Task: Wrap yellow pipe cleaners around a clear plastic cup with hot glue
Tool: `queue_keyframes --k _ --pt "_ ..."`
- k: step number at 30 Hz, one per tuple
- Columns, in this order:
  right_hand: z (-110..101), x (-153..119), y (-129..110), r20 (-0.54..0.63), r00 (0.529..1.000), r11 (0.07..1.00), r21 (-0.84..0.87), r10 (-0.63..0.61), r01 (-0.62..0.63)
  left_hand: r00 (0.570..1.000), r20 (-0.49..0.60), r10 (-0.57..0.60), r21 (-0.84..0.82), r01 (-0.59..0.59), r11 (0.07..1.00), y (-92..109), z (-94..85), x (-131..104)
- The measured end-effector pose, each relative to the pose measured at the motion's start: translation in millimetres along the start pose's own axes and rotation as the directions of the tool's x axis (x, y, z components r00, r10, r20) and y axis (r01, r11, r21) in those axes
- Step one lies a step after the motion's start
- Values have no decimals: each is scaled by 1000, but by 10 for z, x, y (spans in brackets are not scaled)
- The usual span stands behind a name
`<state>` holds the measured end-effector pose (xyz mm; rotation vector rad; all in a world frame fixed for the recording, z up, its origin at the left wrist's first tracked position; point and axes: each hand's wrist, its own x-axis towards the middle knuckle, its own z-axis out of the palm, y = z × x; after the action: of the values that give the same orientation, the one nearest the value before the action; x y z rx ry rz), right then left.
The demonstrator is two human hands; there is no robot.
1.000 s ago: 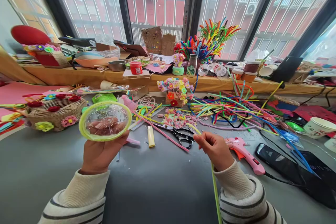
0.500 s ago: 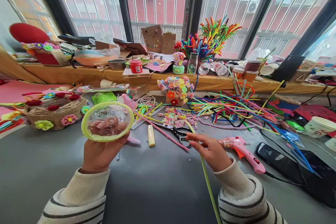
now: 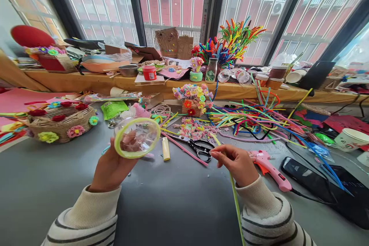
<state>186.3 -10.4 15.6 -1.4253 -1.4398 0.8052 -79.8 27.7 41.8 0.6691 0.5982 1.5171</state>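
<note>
A clear plastic cup (image 3: 141, 144) with a yellow-green pipe cleaner round its rim is tilted in my left hand (image 3: 111, 171), whose fingers wrap its far side and show through the plastic. My right hand (image 3: 235, 163) pinches a long yellow-green pipe cleaner (image 3: 235, 200); one end sticks out above the fingers and the rest hangs down past the wrist. Between the hands lie black-handled scissors (image 3: 201, 150), a pale yellow lighter (image 3: 165, 148) and a pink pipe cleaner (image 3: 188, 150). A pink glue gun (image 3: 271, 169) rests just right of my right hand.
At the left stands a twine basket (image 3: 59, 123) with crocheted flowers. Loose pipe cleaners (image 3: 245, 117) pile up at the back right, beside pink and yellow snippets (image 3: 196, 128). A black phone (image 3: 302, 173) and paper cup (image 3: 350, 138) lie at the right. A cluttered ledge (image 3: 170, 86) runs behind.
My left hand has turned the cup and moved it right, so its mouth now faces more to the right. My right hand has shifted slightly right with the pipe cleaner.
</note>
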Motion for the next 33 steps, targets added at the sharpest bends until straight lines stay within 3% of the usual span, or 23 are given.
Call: queue_keyframes --k 3,6,9,12,15,18,26,33 --pt "2 -10 -7 -40 997 997 -36 -72 70 992 122 25 245 -55 968 -55 -25 -10" --pt "-20 -28 -30 -28 1000 1000 -21 -9 8 956 281 81 408 -195 892 -105 -8 -57" --pt "-60 -49 -56 -61 998 999 -22 25 -26 870 480 108 550 -395 736 -134 51 -118" --pt "-98 -62 -58 -87 995 998 -32 -53 51 801 593 84 581 -499 643 -138 135 -173" --pt "-112 -71 -40 17 992 992 -21 -121 122 758 643 106 564 -563 604 -132 216 -220" --pt "-85 -104 -42 120 975 982 21 -188 187 744 659 105 568 -585 579 -132 281 -263" --pt "60 -235 -155 196 915 935 99 -353 340 677 735 -36 554 -570 607 -174 358 -327" --pt "185 -250 -86 207 878 900 164 -431 403 687 723 -69 539 -498 680 -228 329 -320"
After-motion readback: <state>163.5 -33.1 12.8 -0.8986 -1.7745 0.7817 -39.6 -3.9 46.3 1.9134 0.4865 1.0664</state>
